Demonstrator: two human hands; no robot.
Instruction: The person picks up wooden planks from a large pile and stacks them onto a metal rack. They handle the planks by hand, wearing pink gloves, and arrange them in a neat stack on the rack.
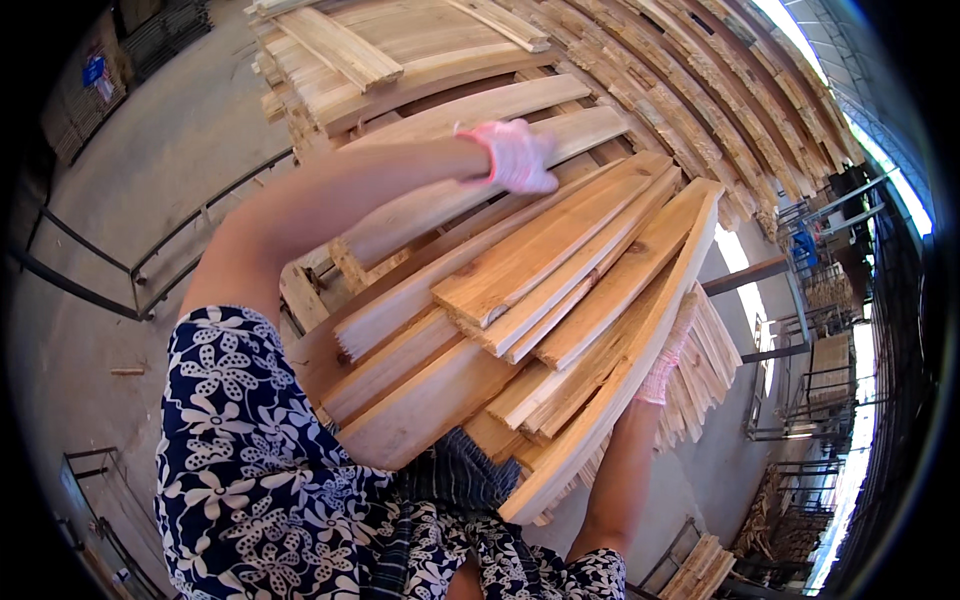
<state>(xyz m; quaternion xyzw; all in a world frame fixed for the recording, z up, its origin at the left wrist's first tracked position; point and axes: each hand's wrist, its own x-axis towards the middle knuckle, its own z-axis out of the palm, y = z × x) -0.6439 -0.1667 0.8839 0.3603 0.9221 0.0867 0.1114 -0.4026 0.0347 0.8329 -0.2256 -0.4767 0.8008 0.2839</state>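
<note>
Head view: you were mid-carry, hugging an armful of planks [520, 300] against your chest. Your left hand [515, 155] lay flat over the top boards; your right hand [668, 362] gripped the outer plank's edge. Next, I'd judge, needed steady support underneath.
</note>
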